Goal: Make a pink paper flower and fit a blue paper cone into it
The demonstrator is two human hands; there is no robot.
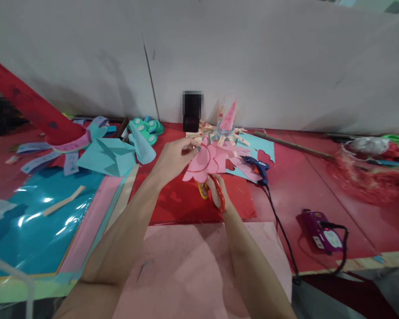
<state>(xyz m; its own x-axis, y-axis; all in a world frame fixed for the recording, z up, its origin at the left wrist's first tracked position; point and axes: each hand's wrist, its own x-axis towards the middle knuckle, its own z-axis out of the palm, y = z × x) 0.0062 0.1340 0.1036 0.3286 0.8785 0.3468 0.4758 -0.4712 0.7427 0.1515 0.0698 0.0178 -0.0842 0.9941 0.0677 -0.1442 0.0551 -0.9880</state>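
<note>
Pinched in my left hand (178,156) is a pink paper flower (204,161) with a scalloped edge and drawn lines on it. My right hand (216,188) is closed around the handles of a pair of scissors (221,195), one loop red and the other yellow. The scissors reach up behind the paper, so most of the blades are hidden; a tip shows above its top edge. Red sheets (186,204) lie beneath both hands. A blue glue gun (259,168) rests just right of the paper, near dark red paper hearts.
A pink paper cone (229,117) and a black phone-like object (192,110) stand by the wall. Folded turquoise paper (108,157) and a blue glossy sheet (53,221) are at left. A purple power adapter (322,231) with a black cord and red netting (369,177) lie right.
</note>
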